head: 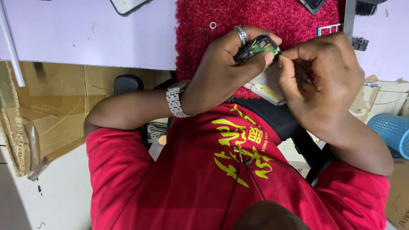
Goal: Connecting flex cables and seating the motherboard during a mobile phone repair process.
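Two hands meet in the upper middle of the frame, over the edge of a red fuzzy mat (255, 17) that lies on a pale lilac worktop (85, 34). On the left of the picture, the left hand (221, 72) has its fingers (260, 61) curled tight round a small black device frame (257, 46) with a green circuit board showing inside; the thumb presses its near side and the ringed finger arches over its top. Just right of it, the right hand (324, 81) has its fingers pinched shut on a thin tool, mostly hidden, whose tip touches the frame's right edge.

Under both hands, a flat pale part with a yellowish edge (266, 89) rests at the mat's lower border. A small white ring (212, 25) lies on the mat, upper middle. At the top edge of the worktop sits a dark-rimmed flat device (128, 5). Brown cardboard (55, 115) stands at the left below the worktop, and a blue mesh basket (394, 132) is at the far right.
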